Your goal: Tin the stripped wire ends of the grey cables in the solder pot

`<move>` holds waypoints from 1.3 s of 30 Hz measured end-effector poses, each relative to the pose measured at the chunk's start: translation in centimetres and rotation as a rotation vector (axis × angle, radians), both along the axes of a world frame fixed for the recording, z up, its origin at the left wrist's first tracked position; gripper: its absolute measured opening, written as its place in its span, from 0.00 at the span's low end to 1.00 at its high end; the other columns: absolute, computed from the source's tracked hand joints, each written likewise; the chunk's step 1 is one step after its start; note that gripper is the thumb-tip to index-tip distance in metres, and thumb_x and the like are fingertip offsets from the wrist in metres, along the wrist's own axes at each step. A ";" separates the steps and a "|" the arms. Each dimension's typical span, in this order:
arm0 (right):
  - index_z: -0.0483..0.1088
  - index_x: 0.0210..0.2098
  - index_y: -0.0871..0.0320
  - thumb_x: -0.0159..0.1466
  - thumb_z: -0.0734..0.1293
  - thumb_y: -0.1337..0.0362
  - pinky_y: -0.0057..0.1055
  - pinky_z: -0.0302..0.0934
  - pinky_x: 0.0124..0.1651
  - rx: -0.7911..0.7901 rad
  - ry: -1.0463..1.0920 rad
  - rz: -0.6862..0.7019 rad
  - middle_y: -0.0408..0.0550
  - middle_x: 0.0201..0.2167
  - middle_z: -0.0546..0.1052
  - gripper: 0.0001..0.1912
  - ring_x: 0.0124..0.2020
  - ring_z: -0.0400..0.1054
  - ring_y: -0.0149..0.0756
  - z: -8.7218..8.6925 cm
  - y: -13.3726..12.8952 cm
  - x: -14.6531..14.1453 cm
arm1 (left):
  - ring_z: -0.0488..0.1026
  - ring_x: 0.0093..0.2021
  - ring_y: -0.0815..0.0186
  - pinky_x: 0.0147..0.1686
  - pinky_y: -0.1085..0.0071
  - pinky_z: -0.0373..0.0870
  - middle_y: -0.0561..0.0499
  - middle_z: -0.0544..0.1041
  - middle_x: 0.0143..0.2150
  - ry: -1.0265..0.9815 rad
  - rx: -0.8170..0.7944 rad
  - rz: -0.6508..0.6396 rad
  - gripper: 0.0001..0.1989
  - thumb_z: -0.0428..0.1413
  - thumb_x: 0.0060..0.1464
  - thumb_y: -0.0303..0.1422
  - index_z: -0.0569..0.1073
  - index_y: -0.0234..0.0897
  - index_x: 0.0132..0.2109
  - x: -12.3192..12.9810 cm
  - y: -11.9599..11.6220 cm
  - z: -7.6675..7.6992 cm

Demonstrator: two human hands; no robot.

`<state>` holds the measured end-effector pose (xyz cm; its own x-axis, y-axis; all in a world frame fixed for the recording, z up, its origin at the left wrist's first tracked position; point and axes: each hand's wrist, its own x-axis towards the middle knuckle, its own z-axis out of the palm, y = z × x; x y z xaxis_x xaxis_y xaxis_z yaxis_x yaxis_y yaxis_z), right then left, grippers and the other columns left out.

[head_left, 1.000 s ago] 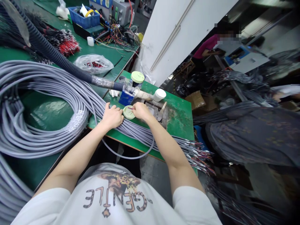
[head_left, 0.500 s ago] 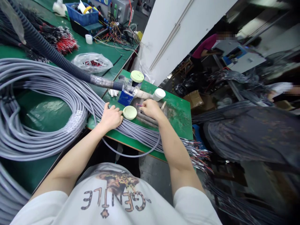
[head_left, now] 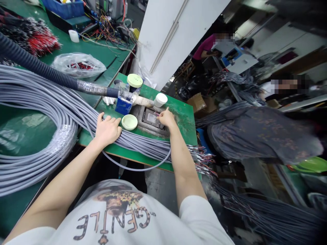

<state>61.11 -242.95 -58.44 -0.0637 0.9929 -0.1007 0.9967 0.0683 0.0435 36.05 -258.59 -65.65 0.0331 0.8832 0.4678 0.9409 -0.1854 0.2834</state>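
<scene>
Currently, in the head view, the right hand [head_left: 167,119] has its grip pinched together on thin reddish-purple wire ends [head_left: 157,114]. They are small and partly covered by the fingers, so their number cannot be told. A single grey cable [head_left: 138,169] hangs in a loop nearer the body than this grip; its upper end passes behind the forearm, hiding any link to the wires.

Just left of the grip lies a silvery surface in a square dark metal frame [head_left: 151,118], set in the green worktop [head_left: 187,124]; whether the wire tips touch it is unclear. Just beyond the grip stands a round white plastic tub [head_left: 160,99], with a beige pipe nozzle [head_left: 144,101] beside it.

Farther left, a shallow pale-green round dish [head_left: 129,122] sits between the hands. The left hand [head_left: 108,128] lies over a thick bundle of grey cables [head_left: 143,143], fingertips partly hidden; whether its grip closes on any cannot be told. Left of that hand, the bundle's large coil is cut off by the picture edge. Well right of both, background people are dim and partly pixelated.
</scene>
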 end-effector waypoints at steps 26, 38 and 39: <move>0.74 0.26 0.64 0.57 0.65 0.61 0.26 0.52 0.31 -0.032 0.210 0.326 0.43 0.23 0.73 0.11 0.26 0.63 0.29 3.2 -3.5 -3.6 | 0.71 0.40 0.52 0.59 0.45 0.49 0.42 0.79 0.34 0.007 -0.034 0.016 0.20 0.44 0.57 0.31 0.75 0.34 0.49 0.2 0.1 0.1; 0.76 0.33 0.57 0.59 0.65 0.62 0.28 0.58 0.37 -0.112 -0.061 0.450 0.51 0.37 0.79 0.09 0.39 0.71 0.40 0.2 -4.7 -10.7 | 0.71 0.40 0.53 0.59 0.46 0.50 0.43 0.80 0.35 -0.001 -0.039 0.026 0.17 0.45 0.56 0.32 0.76 0.36 0.45 0.2 0.1 0.0; 0.76 0.34 0.57 0.59 0.65 0.62 0.29 0.58 0.38 -0.111 -0.073 0.447 0.52 0.38 0.79 0.09 0.40 0.71 0.41 0.0 -4.8 -10.9 | 0.71 0.40 0.53 0.59 0.46 0.50 0.43 0.80 0.35 0.003 -0.036 0.029 0.17 0.45 0.56 0.31 0.76 0.37 0.45 0.2 0.1 0.0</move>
